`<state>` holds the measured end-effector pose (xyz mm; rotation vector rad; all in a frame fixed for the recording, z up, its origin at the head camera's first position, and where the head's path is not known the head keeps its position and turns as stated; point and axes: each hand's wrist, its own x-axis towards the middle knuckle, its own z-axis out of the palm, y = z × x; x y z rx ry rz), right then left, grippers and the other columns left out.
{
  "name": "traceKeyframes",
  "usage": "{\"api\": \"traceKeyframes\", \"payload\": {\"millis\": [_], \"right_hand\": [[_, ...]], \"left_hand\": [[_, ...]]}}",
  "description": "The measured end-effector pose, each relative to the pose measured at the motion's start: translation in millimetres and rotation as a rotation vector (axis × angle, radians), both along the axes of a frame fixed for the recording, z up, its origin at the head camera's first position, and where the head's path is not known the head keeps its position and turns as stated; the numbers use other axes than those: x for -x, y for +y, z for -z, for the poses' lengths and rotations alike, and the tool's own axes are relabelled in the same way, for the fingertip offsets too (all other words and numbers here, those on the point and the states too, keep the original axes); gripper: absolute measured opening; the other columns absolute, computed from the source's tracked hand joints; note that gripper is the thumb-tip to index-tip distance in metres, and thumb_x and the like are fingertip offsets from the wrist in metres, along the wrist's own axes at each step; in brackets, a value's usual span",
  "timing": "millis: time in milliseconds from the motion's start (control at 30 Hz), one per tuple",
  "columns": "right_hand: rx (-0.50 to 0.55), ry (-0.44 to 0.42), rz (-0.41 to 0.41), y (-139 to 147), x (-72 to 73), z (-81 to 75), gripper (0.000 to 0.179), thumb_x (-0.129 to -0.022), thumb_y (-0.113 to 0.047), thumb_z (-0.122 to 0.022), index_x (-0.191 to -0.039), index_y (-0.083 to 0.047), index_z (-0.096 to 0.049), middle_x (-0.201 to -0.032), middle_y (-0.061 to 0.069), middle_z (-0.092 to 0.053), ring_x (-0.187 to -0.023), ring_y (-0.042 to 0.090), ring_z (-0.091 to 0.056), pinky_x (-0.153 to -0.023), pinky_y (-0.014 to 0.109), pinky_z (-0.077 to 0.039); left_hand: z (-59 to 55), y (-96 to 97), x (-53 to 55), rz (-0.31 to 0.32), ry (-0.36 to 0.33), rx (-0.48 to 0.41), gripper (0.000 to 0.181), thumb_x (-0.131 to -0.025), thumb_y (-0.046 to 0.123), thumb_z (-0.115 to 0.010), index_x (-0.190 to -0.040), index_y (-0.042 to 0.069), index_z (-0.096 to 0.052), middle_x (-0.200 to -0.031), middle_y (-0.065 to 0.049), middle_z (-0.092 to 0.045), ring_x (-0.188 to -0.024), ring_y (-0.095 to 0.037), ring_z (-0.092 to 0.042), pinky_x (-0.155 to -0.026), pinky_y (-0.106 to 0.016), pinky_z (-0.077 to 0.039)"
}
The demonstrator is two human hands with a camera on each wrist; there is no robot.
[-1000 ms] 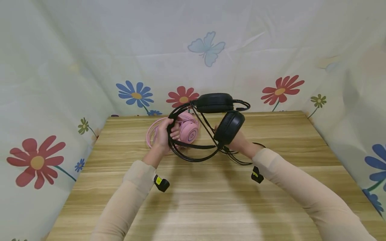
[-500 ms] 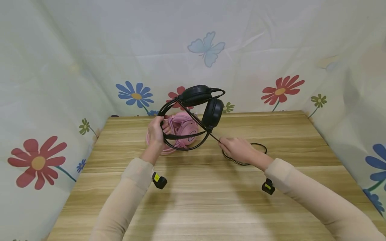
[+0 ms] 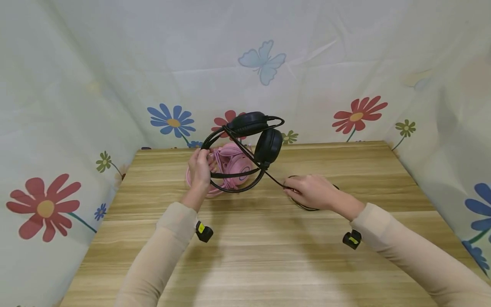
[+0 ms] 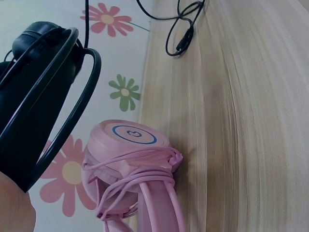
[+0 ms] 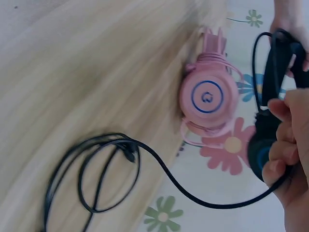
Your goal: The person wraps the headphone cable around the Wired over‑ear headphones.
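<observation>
My left hand (image 3: 199, 168) grips the headband of a black pair of headphones (image 3: 248, 123), held up above the table. Its two ear cups point away to the right, and a loop of cable hangs by the upper one. My right hand (image 3: 312, 191) curls round the black headphone cable (image 5: 212, 205), which runs taut from the lower ear cup to my fingers. The rest of that cable lies in loose coils on the table beneath the right hand. Behind the black headband sits a pink pair of headphones (image 4: 128, 140), its own pink cord wound round it.
The wood-grain table (image 3: 245, 256) carries both the pink headphones and the loose cable coils. A flowered cloth (image 3: 184, 76) rises behind its back edge and along both sides. Small black cameras hang at both wrists.
My right hand has left the ear cup, moved right and toward me, and now holds the cable. The black headphones have shifted left with my left hand. The pink headphones have not moved.
</observation>
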<state>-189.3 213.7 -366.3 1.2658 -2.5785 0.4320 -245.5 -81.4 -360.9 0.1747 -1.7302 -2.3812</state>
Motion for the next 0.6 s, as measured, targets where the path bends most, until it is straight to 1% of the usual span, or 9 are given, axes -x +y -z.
{"api": "traceKeyframes", "payload": {"millis": [100, 233, 333, 400, 500, 600], "right_hand": [[0.022, -0.006, -0.054, 5, -1.5, -8.8, 0.013, -0.084, -0.016, -0.064, -0.077, -0.017, -0.053, -0.064, -0.011, -0.045, -0.049, -0.001, -0.035, -0.045, 0.016, -0.029], [0.069, -0.012, -0.123, 13, -3.3, -23.4, 0.014, -0.08, -0.014, -0.068, -0.078, -0.019, -0.055, -0.063, -0.013, -0.044, -0.048, -0.004, -0.031, -0.045, 0.013, -0.027], [0.113, -0.022, -0.177, 19, -5.1, -38.1, 0.016, -0.078, -0.009, -0.069, -0.08, -0.02, -0.057, -0.063, -0.015, -0.045, -0.048, -0.006, -0.029, -0.044, 0.011, -0.025], [0.135, -0.027, -0.213, 22, -6.5, -49.6, 0.02, -0.078, -0.007, -0.068, -0.081, -0.021, -0.056, -0.063, -0.015, -0.044, -0.049, -0.007, -0.029, -0.044, 0.01, -0.025], [0.134, -0.013, -0.243, 26, -8.5, -69.2, 0.02, -0.079, -0.007, -0.067, -0.083, -0.023, -0.056, -0.061, -0.015, -0.042, -0.049, -0.007, -0.03, -0.045, 0.01, -0.026], [0.097, 0.016, -0.247, 28, -8.2, -88.7, 0.013, -0.082, -0.012, -0.064, -0.086, -0.023, -0.06, -0.065, -0.016, -0.049, -0.051, -0.007, -0.033, -0.046, 0.011, -0.03]], "left_hand": [[0.7, -0.1, -0.1, -0.04, -0.006, 0.056, 0.016, -0.083, 0.013, -0.043, -0.085, -0.002, -0.051, -0.052, 0.001, -0.034, -0.041, -0.009, -0.029, -0.039, -0.02, -0.027], [0.8, -2.2, 0.8, -0.135, -0.039, 0.17, 0.011, -0.083, 0.017, -0.046, -0.077, 0.01, -0.054, -0.051, 0.005, -0.039, -0.041, -0.008, -0.035, -0.039, -0.02, -0.032], [1.7, -5.4, 1.9, -0.19, -0.072, 0.218, 0.01, -0.081, 0.019, -0.048, -0.074, 0.014, -0.054, -0.051, 0.006, -0.04, -0.041, -0.007, -0.037, -0.041, -0.021, -0.035], [3.2, -7.4, 2.4, -0.205, -0.096, 0.218, 0.01, -0.081, 0.018, -0.048, -0.074, 0.014, -0.054, -0.052, 0.006, -0.041, -0.041, -0.007, -0.037, -0.041, -0.021, -0.036], [5.3, -9.0, 2.8, -0.202, -0.113, 0.189, 0.009, -0.08, 0.017, -0.048, -0.076, 0.011, -0.054, -0.051, 0.007, -0.04, -0.04, -0.007, -0.036, -0.042, -0.021, -0.035], [6.7, -8.3, 3.1, -0.187, -0.111, 0.162, 0.009, -0.08, 0.016, -0.048, -0.078, 0.008, -0.053, -0.049, 0.007, -0.04, -0.039, -0.007, -0.034, -0.041, -0.02, -0.035]]}}
